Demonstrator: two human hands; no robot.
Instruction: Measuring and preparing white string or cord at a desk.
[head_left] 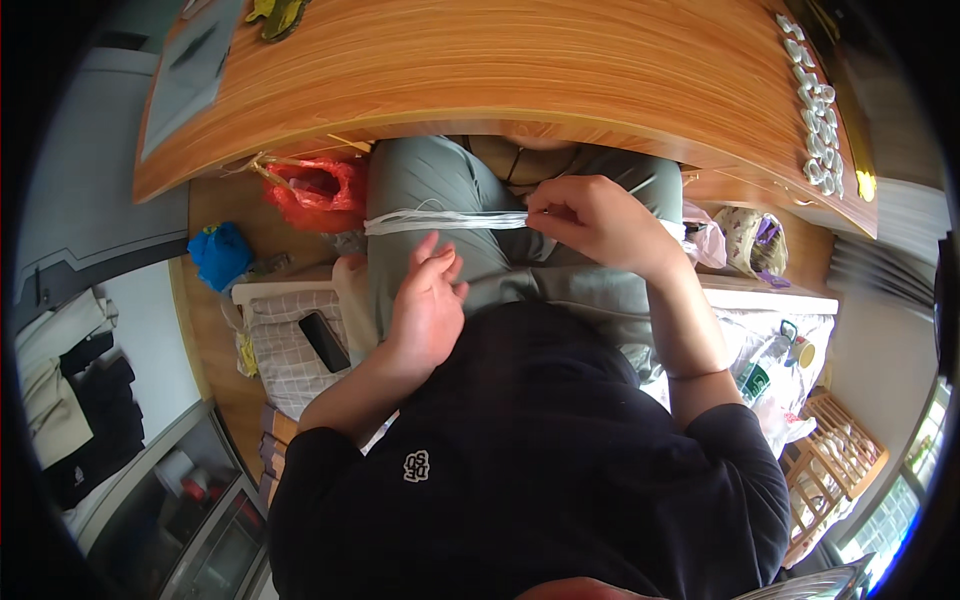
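Note:
A long bundle of thin white cords [440, 222] lies stretched crosswise over my grey-trousered thighs, with one loose strand looping up from it. My right hand [600, 220] pinches the bundle's right end between thumb and fingers. Just below the bundle, my left hand [428, 305] is raised with its fingers apart and holds nothing. Its fingertips come close to the cords; whether they touch cannot be made out. On the table's right side sit several small white coiled bundles [818, 110] in an uneven column.
A wooden table [500, 75] spans the far side, its edge over my knees. A red plastic bag [318, 190] hangs at its left, near a blue bag [220, 256]. A phone [324, 341] lies on the checked cloth left of me. To my right are a bottle [765, 365] and wooden rack [830, 450].

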